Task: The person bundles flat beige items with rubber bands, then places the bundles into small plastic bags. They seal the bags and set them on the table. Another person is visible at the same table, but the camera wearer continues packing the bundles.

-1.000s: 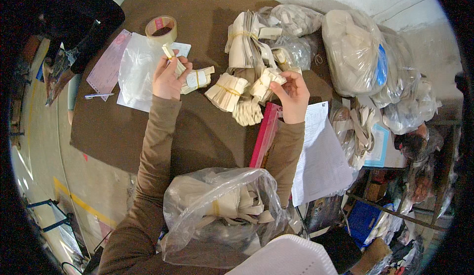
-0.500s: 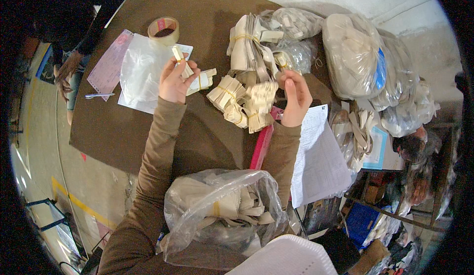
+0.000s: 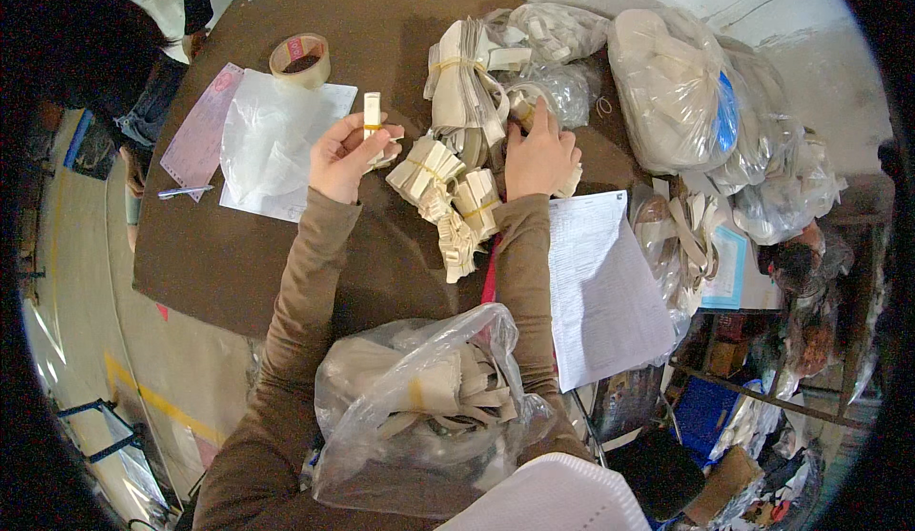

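Note:
My left hand point(image 3: 345, 157) pinches a small bundle of cream strips point(image 3: 372, 112), bound with a yellow rubber band and standing upright between thumb and fingers. More cream strips show just behind that hand. My right hand point(image 3: 543, 156) lies palm down at the far side of the pile, its fingers bent around another cream bundle point(image 3: 521, 108); much of the grip is hidden. Pale strips also peek out by its outer edge. Between my hands lie several banded cream bundles point(image 3: 457, 245), and beyond them a larger banded stack of flat strips point(image 3: 457, 92).
A tape roll point(image 3: 303, 62), clear plastic bag point(image 3: 262, 140), pink sheet point(image 3: 200, 126) and pen point(image 3: 186, 191) lie left. Filled bags point(image 3: 667, 92) and a printed sheet point(image 3: 605, 293) lie right. An open bag of strips point(image 3: 419, 388) sits before me. Someone stands far left.
My right hand has turned palm down and reached to the pile's far side. The small bundle in my left hand is now upright. The bundles between my hands lie differently.

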Motion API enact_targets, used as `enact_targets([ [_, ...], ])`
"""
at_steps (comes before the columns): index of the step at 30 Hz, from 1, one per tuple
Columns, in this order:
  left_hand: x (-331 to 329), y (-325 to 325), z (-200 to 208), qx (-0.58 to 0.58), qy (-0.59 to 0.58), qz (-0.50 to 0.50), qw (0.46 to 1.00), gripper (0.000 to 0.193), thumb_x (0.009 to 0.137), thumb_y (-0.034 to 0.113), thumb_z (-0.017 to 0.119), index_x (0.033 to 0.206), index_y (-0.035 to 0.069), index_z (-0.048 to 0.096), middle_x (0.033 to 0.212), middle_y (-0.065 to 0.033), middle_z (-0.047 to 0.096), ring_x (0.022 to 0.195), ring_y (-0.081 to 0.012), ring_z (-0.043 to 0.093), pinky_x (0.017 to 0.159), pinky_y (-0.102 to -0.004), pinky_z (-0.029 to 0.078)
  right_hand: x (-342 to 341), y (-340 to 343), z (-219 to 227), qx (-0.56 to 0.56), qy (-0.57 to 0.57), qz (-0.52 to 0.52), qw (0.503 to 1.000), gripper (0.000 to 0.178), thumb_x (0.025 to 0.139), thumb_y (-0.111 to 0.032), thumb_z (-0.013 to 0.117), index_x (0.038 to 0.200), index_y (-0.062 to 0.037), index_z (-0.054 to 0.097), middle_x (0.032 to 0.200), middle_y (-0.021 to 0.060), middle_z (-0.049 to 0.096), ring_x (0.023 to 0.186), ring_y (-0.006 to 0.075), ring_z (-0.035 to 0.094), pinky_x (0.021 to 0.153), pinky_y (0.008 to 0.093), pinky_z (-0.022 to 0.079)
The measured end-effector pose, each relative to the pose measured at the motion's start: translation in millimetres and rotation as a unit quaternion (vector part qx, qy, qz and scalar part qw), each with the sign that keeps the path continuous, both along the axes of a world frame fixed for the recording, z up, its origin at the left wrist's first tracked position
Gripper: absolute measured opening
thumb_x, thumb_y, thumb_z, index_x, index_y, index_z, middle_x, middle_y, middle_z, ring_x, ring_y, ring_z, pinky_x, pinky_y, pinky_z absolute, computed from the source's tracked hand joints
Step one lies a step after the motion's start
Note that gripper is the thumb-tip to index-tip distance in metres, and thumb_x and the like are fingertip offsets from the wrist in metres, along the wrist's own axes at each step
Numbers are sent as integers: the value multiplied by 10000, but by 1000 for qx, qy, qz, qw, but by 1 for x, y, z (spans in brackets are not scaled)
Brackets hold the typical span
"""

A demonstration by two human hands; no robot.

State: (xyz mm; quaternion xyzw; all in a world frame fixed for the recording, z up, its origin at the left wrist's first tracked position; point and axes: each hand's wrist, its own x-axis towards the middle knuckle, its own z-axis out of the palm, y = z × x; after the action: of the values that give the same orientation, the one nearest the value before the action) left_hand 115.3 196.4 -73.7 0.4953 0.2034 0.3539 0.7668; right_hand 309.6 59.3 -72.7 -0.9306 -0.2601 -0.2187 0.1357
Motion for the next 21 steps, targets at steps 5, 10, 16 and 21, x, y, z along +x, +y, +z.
enact_targets([
  [5,5,-7,5,55,49,-16,997,301,864,46,652,1133,-54,563,964,-165,689,799,-153,668,734,-263,543,3,-8,4,20,24,-13,999,377,802,-331,672,1123,-144,613,1128,51,590,991,302,552,814,459,412],
  [10,-1,-4,4,47,48,-50,996,309,907,84,600,1186,-19,519,1024,-164,670,846,-151,656,761,-258,527,5,-10,9,400,118,122,901,296,850,-281,672,1026,-47,631,975,61,623,869,216,579,774,361,444],
  [16,1,-8,0,-53,-66,-129,988,355,984,217,477,1294,55,418,1100,-165,631,987,-175,615,847,-291,493,-45,-19,44,525,429,254,690,301,899,-145,634,1121,57,623,1001,48,657,868,94,577,756,222,461],
  [21,10,-33,4,-99,-85,-149,980,475,1011,367,382,1371,57,362,1305,-128,506,1156,-212,530,966,-382,444,-76,-5,55,365,365,371,772,327,827,-125,697,1096,50,629,906,52,647,798,103,560,729,252,461],
])
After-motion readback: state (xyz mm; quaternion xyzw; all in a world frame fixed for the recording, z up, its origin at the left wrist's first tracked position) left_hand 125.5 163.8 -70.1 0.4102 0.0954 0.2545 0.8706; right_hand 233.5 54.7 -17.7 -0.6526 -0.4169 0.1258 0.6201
